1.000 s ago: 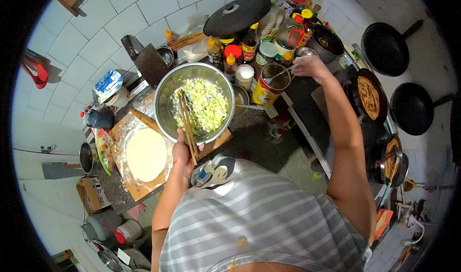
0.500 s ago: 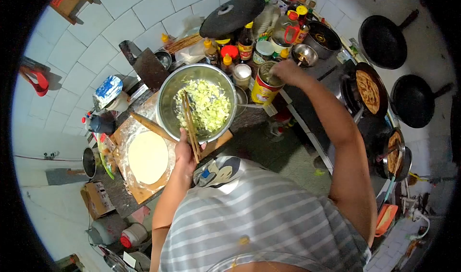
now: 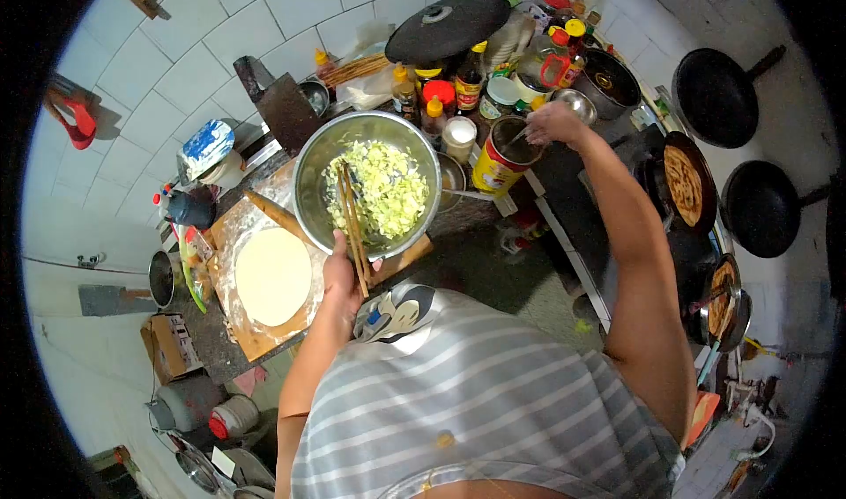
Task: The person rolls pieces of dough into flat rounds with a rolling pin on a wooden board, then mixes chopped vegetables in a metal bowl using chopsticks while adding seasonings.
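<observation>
My left hand grips the near rim of a steel mixing bowl and holds a pair of wooden chopsticks against it. Chopped pale-green vegetable fills much of the bowl. At the far right, my right hand is above the rim of a yellow can, its fingers closed on a thin metal utensil. The utensil's lower end is hidden in the can. A rolled-out round of dough lies on the floured wooden board, with a rolling pin partly beneath the bowl.
Sauce bottles, a white-topped jar and a small metal bowl crowd the counter's back. A black lid leans there. To the right, pans hold flatbreads. A cleaver stands behind the mixing bowl.
My right hand has risen slightly off the can's rim and shifted right, showing the thin utensil. The whole view has shifted a little. My left hand keeps its hold on the bowl and chopsticks.
</observation>
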A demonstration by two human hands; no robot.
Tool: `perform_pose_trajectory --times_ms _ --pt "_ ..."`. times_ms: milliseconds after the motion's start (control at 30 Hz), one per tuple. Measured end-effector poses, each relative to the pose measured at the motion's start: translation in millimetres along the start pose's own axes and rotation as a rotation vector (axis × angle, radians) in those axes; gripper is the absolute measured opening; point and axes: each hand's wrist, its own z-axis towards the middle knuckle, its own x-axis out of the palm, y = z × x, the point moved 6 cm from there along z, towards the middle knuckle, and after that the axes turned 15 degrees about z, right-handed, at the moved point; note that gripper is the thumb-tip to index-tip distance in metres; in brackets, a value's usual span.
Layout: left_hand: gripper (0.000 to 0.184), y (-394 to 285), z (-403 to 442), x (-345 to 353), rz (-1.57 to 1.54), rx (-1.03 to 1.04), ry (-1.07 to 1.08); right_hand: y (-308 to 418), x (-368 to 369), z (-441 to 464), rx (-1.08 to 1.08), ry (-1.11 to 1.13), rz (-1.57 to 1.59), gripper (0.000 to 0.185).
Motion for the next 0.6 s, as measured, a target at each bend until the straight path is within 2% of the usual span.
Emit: perform_pose_trajectory --times_ms 33,100,233,367,567,600 --pt "0.054 -0.6 0.4 0.3 0.003 -0.004 0.001 6.9 -7.9 -11.2 0.006 -0.044 0.129 0.028" --pt "0.053 -1.3 3.0 1.9 0.002 -0.004 0.041 -3.5 -12.5 -51.8 0.357 -0.386 0.938 0.028" --pt "0.052 -3.4 11.0 5.6 -0.010 0.008 0.114 19.0 -20.9 -92.7 0.308 -0.542 0.926 0.021" --pt "0.052 -8.8 9.7 5.4 0.052 0.022 0.062 28.8 -23.6 -119.7 0.291 -0.677 0.881 0.022" --pt "0.053 -2.2 30.4 0.3 0.069 0.001 0.159 35.7 -10.1 -128.4 0.249 -0.699 0.909 0.023" --pt "0.050 -11.4 10.1 10.9 0.065 -0.044 0.157 40.1 -8.9 -124.2 0.217 -0.688 0.939 0.023"
